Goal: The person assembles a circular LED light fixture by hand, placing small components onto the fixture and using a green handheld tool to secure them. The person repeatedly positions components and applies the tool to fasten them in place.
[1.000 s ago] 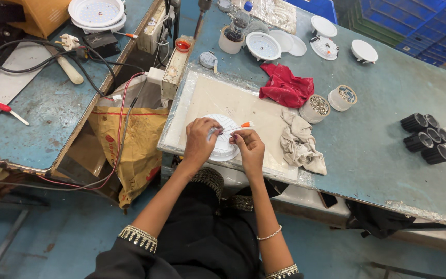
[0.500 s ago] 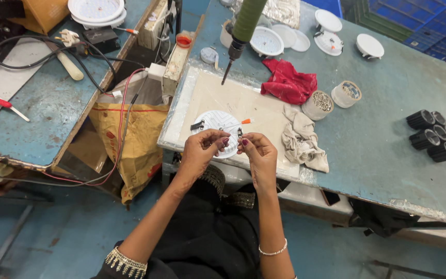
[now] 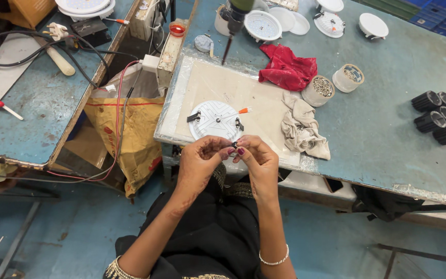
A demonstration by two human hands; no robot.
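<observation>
While both hands meet just off the counter's [image 3: 367,139] near edge, the left hand [image 3: 198,161] and right hand [image 3: 256,160] pinch a tiny dark part [image 3: 235,145] between their fingertips. Just beyond it, on a pale mat [image 3: 218,85], lies the round white lamp plate [image 3: 215,120], equally near either hand. Rags [image 3: 305,129], cups and black housings lie to the right; blue floor below.
</observation>
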